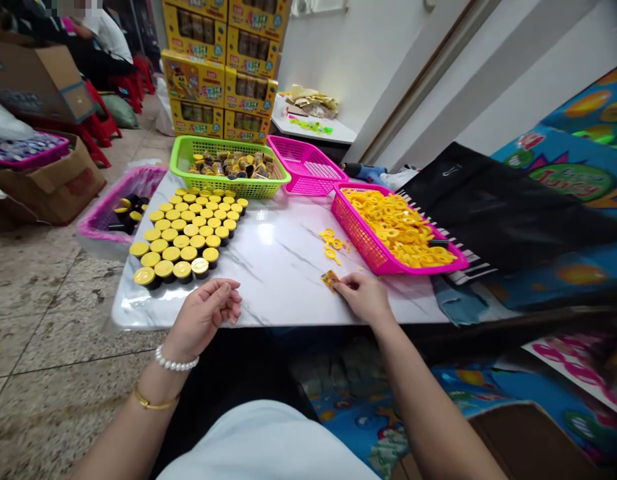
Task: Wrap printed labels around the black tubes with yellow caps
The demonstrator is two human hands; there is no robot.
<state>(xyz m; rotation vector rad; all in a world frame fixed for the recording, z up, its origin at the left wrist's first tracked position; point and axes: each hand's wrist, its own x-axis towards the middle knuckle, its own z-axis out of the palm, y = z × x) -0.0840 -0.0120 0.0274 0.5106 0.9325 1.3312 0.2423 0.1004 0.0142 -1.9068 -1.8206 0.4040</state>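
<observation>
while my right hand [361,293] has a small printed piece [330,279] pinched between thumb and fingers at the white table [273,267], near the pink basket [352,230] of yellow rings [388,223], my left hand [207,312] is half open, kinda curled, near the yellow-topped cups [189,254].

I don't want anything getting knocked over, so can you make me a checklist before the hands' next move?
1. Right hand has a grip on the small patterned piece: ok.
2. Left hand holds nothing: cannot tell, its fingers are curled.
3. Yellow-topped cups stand upright: ok.
4. All yellow rings are inside the pink basket: not ok, some lie on the table beside it.
</observation>
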